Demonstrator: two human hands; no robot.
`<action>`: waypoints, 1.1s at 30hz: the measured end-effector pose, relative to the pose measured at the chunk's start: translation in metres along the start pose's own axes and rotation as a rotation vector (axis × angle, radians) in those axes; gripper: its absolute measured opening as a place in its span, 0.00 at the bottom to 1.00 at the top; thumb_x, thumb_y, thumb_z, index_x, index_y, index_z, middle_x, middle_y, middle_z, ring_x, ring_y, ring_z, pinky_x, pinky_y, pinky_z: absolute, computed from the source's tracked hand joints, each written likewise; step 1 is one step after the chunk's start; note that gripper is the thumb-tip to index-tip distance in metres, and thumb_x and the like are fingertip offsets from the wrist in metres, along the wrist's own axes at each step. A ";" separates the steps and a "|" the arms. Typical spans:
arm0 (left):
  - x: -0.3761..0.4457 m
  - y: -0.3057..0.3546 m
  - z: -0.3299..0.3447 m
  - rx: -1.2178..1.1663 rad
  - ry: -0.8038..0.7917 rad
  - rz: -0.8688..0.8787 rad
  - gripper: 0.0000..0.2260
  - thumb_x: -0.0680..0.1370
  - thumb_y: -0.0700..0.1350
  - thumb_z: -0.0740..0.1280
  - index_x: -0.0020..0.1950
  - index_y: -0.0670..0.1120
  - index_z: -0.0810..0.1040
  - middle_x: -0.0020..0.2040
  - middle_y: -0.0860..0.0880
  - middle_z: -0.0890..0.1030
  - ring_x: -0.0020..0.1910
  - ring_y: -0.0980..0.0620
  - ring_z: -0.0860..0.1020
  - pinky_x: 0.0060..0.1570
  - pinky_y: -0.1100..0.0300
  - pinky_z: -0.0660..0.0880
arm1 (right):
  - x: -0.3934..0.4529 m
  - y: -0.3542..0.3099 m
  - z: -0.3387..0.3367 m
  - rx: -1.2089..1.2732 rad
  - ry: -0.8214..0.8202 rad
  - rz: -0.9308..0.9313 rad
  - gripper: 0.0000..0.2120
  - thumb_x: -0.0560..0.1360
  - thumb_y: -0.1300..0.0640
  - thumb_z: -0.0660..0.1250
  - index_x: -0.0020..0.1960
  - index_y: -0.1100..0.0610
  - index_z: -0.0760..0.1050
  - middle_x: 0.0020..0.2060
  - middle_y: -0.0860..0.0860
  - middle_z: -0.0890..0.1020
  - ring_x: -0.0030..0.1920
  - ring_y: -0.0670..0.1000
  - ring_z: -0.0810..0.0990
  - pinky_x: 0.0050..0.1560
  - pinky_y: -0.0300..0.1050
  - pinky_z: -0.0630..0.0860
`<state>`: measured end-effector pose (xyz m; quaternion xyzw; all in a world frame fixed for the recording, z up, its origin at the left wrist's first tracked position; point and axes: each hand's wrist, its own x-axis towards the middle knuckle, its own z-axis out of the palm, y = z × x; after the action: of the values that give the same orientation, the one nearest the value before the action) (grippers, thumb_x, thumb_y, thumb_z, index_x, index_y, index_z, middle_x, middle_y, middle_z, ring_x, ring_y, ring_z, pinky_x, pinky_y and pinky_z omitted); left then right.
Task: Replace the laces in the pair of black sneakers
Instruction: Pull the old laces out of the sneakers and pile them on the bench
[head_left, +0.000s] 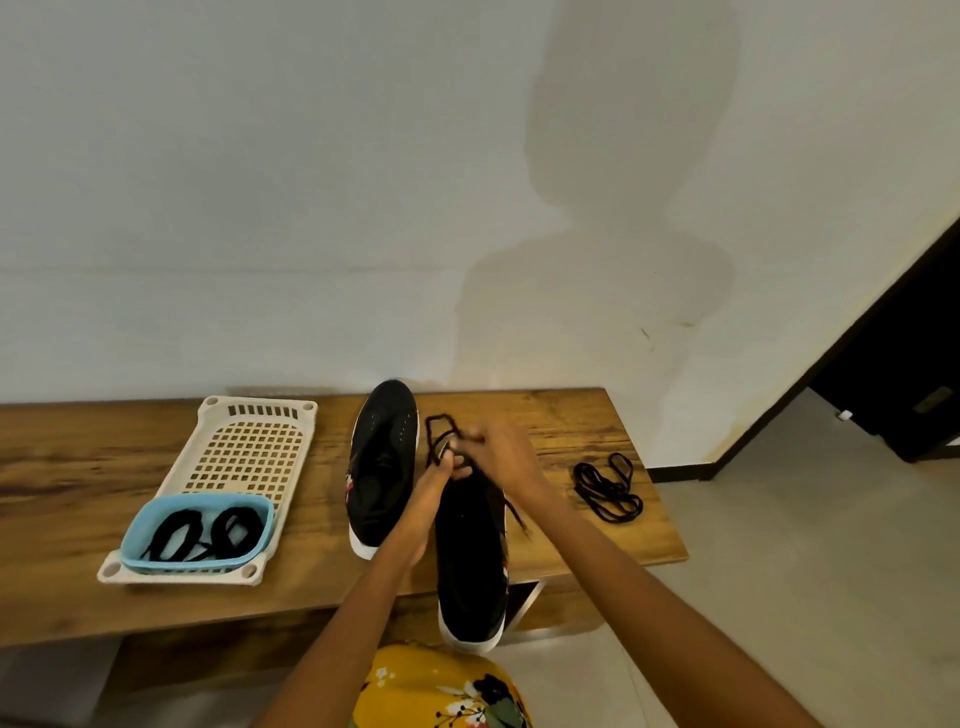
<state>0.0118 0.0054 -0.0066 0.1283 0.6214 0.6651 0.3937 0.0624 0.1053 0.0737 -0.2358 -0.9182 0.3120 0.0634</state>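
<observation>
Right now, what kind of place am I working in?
Probably a room in a home, maybe an entryway: a low wooden bench against a plain white wall, a tiled floor, and a dark doorway at right.

The worktop (597, 431) shows as wood with strong dark grain, a low sheen on top. At centre, the far sneaker (383, 467) is matt black cloth with small punched holes over the toe and a smooth white rubber sole edge; the near sneaker (470, 561) has the same dull black fabric and white rim. The lace (441, 431) above it looks like soft woven cord, matt black, as does the loose lace (608, 486) at right. At left, the cream tray (208, 415) is perforated plastic, and the blue tub (135, 535) is smooth plastic. Lower centre, yellow floral cloth (441, 686).
</observation>
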 end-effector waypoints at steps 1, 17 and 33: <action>0.000 -0.003 -0.001 0.033 -0.017 -0.020 0.14 0.79 0.54 0.59 0.59 0.49 0.76 0.55 0.53 0.80 0.56 0.56 0.76 0.54 0.65 0.71 | 0.006 -0.011 -0.013 0.082 0.033 0.012 0.09 0.76 0.54 0.67 0.47 0.59 0.82 0.33 0.52 0.80 0.32 0.47 0.75 0.32 0.37 0.67; 0.016 0.009 -0.002 -0.080 0.356 -0.113 0.03 0.80 0.42 0.60 0.50 0.45 0.73 0.51 0.44 0.79 0.46 0.49 0.77 0.45 0.54 0.73 | 0.009 0.013 0.003 0.142 -0.107 0.197 0.20 0.75 0.62 0.66 0.67 0.59 0.72 0.59 0.57 0.79 0.57 0.53 0.78 0.57 0.45 0.74; 0.006 -0.009 -0.002 1.093 -0.099 0.034 0.42 0.70 0.51 0.72 0.76 0.48 0.49 0.72 0.44 0.58 0.67 0.44 0.68 0.58 0.50 0.75 | -0.015 0.042 0.061 -0.404 -0.050 0.074 0.16 0.76 0.67 0.63 0.62 0.59 0.68 0.62 0.57 0.68 0.61 0.57 0.70 0.54 0.48 0.73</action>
<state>0.0097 0.0070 -0.0174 0.3551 0.8551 0.2448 0.2878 0.0760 0.0945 -0.0001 -0.2694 -0.9541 0.1295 -0.0194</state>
